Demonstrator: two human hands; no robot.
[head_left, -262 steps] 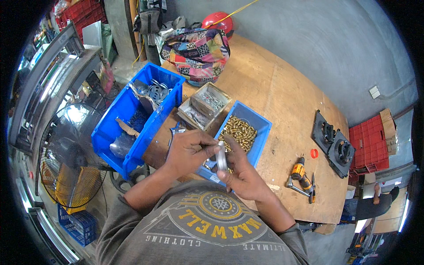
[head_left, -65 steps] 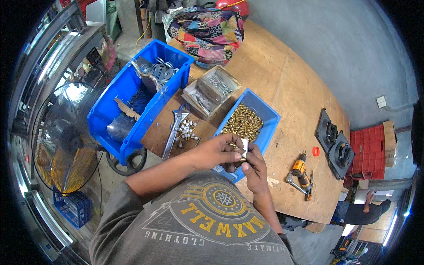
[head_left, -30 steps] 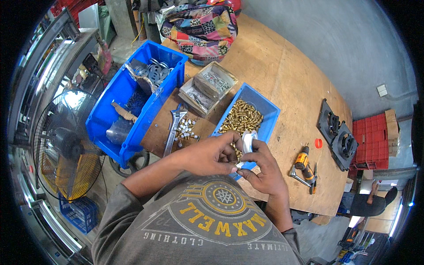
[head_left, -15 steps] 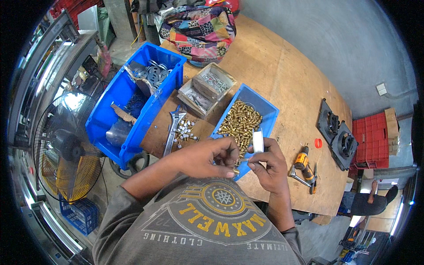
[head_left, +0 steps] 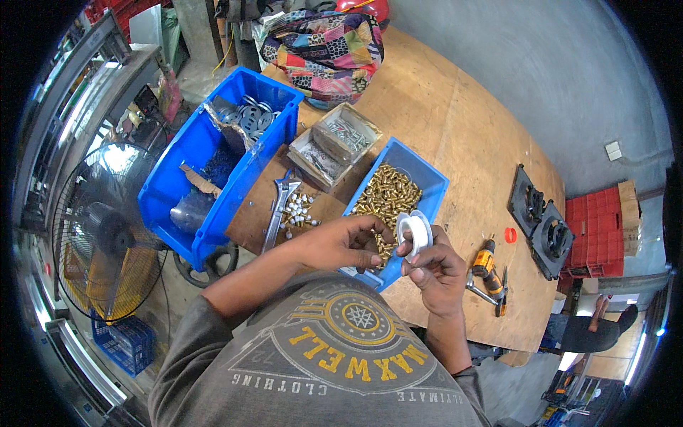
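My left hand [head_left: 340,243] is over the near left side of a light-blue bin [head_left: 435,178] of brass fittings [head_left: 388,191]. Its index finger is bent and stands apart from the thumb; no fitting shows between them. My right hand [head_left: 441,274] pinches a white spool of thread-seal tape [head_left: 415,232] between thumb and fingers, above the bin's near right edge. One round face of the spool is turned toward the left hand. Left of the bin lie several small brass fittings with white ends [head_left: 299,210], beside an adjustable wrench [head_left: 277,210].
A large blue bin [head_left: 242,181] holding grey discs stands on the left, near a floor fan [head_left: 107,235]. Boxes of screws [head_left: 334,146] sit behind the fittings. To the right are a yellow drill [head_left: 488,262], a red ring [head_left: 510,235] and black burner-like parts [head_left: 542,224]. Another person [head_left: 597,327] is farther right.
The spool has turned to show its round face. My left thumb has risen away from where it held a brass fitting, which no longer shows in that hand.
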